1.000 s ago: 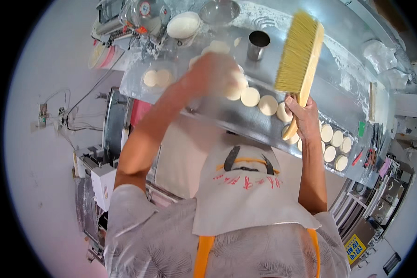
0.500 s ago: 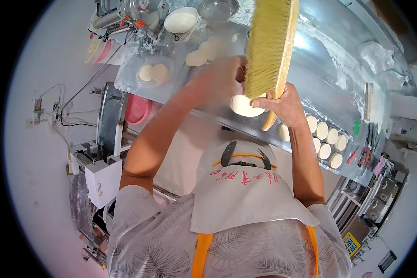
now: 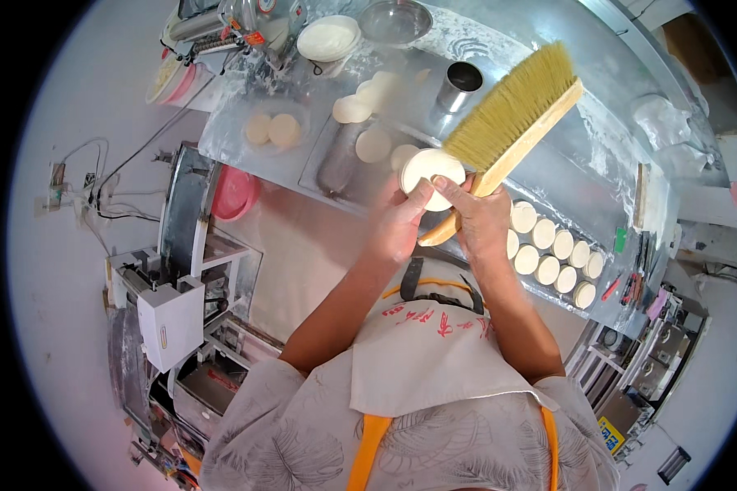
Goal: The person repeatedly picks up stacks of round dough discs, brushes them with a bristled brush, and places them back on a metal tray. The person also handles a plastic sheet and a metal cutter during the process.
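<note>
My left hand (image 3: 397, 221) grips a stack of pale round dough discs (image 3: 430, 168) from the left, thumb pressed on its face. My right hand (image 3: 483, 225) is closed on the wooden handle of a long yellow-bristled brush (image 3: 512, 106), and its thumb also rests on the stack. The bristles rise diagonally to the right, just above the discs. On the floured metal counter (image 3: 590, 164), more discs (image 3: 546, 233) sit in rows right of my hands, several others (image 3: 373, 146) lie behind my left hand, and two (image 3: 284, 131) lie farther left.
A steel cup (image 3: 458, 90) stands behind the brush. A white bowl (image 3: 327, 37) and a steel bowl (image 3: 393, 20) are at the back, beside a machine (image 3: 270, 37). A pink basin (image 3: 233, 192) sits below the counter's left edge. Red-handled tools (image 3: 630, 290) lie at the right end.
My left hand has come down and right from the middle row, now holding a stack that meets my right hand. Discs have left that row. The brush is more tilted.
</note>
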Tool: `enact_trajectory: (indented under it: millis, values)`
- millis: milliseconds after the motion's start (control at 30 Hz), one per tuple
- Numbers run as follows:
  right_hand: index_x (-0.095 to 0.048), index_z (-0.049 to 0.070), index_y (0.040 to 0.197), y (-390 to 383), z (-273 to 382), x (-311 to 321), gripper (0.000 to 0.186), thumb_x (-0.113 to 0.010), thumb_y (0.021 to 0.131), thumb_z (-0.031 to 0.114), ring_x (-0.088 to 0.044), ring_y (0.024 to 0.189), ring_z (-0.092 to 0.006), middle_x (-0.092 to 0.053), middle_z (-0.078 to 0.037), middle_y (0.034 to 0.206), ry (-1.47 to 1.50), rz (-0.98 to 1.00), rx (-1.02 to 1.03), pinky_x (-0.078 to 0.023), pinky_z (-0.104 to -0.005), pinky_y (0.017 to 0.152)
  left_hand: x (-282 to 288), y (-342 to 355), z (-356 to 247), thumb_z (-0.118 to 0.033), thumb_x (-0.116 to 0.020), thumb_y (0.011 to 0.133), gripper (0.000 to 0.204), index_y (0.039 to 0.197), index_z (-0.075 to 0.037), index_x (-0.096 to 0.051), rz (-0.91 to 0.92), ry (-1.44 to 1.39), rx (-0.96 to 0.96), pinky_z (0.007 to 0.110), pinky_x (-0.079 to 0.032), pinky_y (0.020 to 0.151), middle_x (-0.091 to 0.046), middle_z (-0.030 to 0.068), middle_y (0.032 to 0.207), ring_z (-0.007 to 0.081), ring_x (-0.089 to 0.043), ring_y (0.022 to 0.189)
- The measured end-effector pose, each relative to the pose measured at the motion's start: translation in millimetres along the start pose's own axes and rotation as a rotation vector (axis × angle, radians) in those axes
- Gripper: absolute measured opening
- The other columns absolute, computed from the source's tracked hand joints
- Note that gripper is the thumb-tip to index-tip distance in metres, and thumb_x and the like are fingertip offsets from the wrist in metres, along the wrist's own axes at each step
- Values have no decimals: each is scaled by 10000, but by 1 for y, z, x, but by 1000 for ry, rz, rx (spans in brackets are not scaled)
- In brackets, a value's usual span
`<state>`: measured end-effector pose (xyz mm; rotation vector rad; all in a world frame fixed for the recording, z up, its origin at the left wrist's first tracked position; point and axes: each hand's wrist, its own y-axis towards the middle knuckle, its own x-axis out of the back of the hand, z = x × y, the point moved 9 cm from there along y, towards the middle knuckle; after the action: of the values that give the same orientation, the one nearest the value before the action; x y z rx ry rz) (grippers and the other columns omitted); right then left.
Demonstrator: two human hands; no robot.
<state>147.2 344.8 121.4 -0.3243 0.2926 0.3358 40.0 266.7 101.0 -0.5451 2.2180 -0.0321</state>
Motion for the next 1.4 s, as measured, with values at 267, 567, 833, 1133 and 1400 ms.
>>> enact_trajectory:
  millis: [267,567,833,1133,1400]
  values:
    - [-710,-24,1089,-11,16,5,215,-814,952,104,-685,777,-103,-728,-37,885,-285,-128,51,-543,-262,649,15,0,-17,-67,-661,1065,421,1467,17,-567,-48,-18,-86,424,-500,1163,-656,127,1425,239,-653,1298]
    - [-645,16,1044,-45,44,114,247,-679,1081,258,-504,481,-66,-580,10,686,-516,-141,-11,-402,-240,439,87,40,-11,-90,-663,1032,453,1477,-54,-589,3,236,39,408,-522,1129,-647,76,1450,215,-657,1290]
    - [-590,36,1058,-71,85,121,440,-548,1135,467,-440,468,-59,-506,5,660,-533,-113,-34,-359,-228,426,80,83,7,-154,-663,1039,431,1459,-75,-607,185,299,-1,393,-516,1106,-673,48,1399,201,-645,1297]
    - [-616,22,1089,-78,110,90,363,-543,1153,373,-456,487,-50,-549,-1,690,-638,42,-75,-364,-225,451,43,85,-1,-148,-707,1029,396,1401,-28,-640,211,161,-17,340,-543,1025,-691,66,1336,164,-660,1205]
    - [-621,22,1106,-72,106,72,363,-553,1147,376,-466,498,-50,-561,-1,696,-639,131,-82,-366,-218,461,26,91,-10,-166,-649,1071,366,1386,21,-651,167,105,84,340,-568,988,-704,85,1310,178,-687,1173]
